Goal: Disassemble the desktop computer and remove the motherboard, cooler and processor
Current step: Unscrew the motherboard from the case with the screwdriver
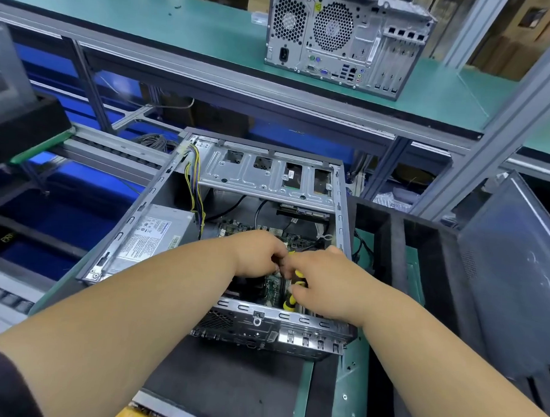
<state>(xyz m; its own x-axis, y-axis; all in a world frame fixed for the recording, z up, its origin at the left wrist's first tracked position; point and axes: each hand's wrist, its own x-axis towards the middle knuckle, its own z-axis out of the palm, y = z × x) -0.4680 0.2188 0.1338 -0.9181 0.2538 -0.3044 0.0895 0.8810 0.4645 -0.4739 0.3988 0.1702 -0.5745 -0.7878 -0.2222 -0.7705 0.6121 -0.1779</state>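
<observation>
The open computer case (235, 238) lies on its side on the surface, motherboard (272, 289) still inside. The right hand (321, 278) grips a yellow-and-black screwdriver (292, 298); the left hand (259, 254) pinches near its tip, likely steadying it. This looks like unscrewing work, calling next for a seated bit and steady turning.

Open desktop computer case (186, 211) lying on its side — grey metal, side panel off — with the green motherboard (272, 289) flat inside its floor.
</observation>
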